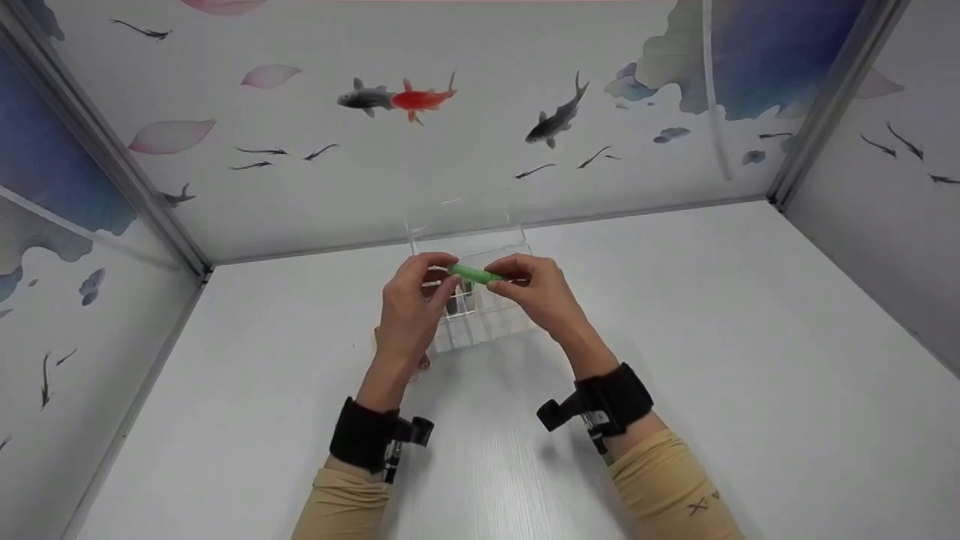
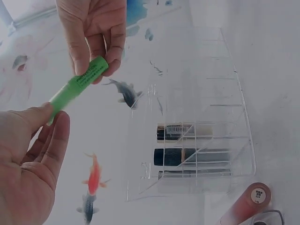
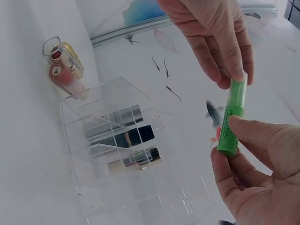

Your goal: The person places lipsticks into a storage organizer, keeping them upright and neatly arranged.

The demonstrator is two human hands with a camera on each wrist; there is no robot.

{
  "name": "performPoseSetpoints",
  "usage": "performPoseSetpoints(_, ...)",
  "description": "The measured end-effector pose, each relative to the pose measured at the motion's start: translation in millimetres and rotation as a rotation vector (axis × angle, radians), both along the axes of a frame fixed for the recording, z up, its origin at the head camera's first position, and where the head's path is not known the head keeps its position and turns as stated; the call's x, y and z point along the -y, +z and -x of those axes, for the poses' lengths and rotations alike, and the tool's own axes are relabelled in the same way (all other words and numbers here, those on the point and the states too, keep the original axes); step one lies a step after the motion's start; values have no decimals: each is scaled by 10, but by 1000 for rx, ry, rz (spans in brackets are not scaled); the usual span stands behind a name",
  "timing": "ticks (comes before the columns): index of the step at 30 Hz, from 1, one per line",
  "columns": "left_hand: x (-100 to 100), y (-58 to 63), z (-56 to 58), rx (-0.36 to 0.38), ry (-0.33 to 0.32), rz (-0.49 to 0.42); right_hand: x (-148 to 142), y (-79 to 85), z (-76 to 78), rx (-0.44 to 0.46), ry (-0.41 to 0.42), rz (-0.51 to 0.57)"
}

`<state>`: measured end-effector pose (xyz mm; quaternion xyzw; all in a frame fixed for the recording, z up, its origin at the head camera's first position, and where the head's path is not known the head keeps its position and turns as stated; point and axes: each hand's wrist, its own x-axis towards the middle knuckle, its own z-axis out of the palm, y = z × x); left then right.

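A slim green lip balm tube (image 1: 474, 274) with dark print is held level between both hands over a clear divided box (image 3: 75, 140). My left hand (image 1: 409, 304) pinches its paler cap end (image 3: 238, 89) between thumb and fingers. At the printed end (image 2: 93, 72), my right hand (image 1: 546, 291) grips with thumb and fingertips. Below the hands, the box holds a black-and-gold lipstick (image 2: 176, 132), a dark tube (image 3: 140, 136) and a grey tube (image 3: 126, 117), lying side by side in its compartments.
Beside the box on the left lie a pink lip gloss tube (image 2: 243, 201) and a clear, gold-toned container (image 3: 70, 58). The box's transparent lid (image 1: 465, 214) stands raised at the back. Printed panels (image 1: 480, 150) enclose the white table (image 1: 750, 337).
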<state>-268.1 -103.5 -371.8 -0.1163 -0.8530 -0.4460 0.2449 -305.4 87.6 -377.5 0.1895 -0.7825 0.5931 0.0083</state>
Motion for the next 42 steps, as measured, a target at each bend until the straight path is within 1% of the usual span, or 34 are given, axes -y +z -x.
performPoseSetpoints(5, -16, -21, 28, 27, -4, 15, -48, 31, 15, 29, -16, 127)
performPoseSetpoints(9, -40, -44, 45, 35, -15, 35, -61, 47, 22, 15, -41, 201)
performPoseSetpoints(16, -49, -62, 68, 46, -24, 67, -64, 64, 34, -10, -29, 266)
performPoseSetpoints(21, -54, -75, 92, 52, -23, 62, -59, 43, 58, -10, -27, 268)
performPoseSetpoints(24, -55, -80, 104, 67, -15, 34, -51, 25, 76, -16, -42, 234)
performPoseSetpoints(26, -53, -77, 114, 81, -6, 0, -42, 14, 88, -33, -61, 182)
performPoseSetpoints(31, -59, -48, 172, 122, 2, -160, -5, 7, 128, -121, -105, 11)
performPoseSetpoints(34, -87, -37, 225, 131, -1, -239, 20, 13, 146, -178, -125, -60)
performPoseSetpoints(36, -120, -36, 262, 121, 2, -263, 33, 9, 165, -213, -143, -99)
performPoseSetpoints(38, -159, -38, 300, 98, 8, -265, 44, -6, 190, -241, -158, -134)
performPoseSetpoints(42, -245, -36, 368, 26, 12, -244, 67, -50, 250, -276, -176, -201)
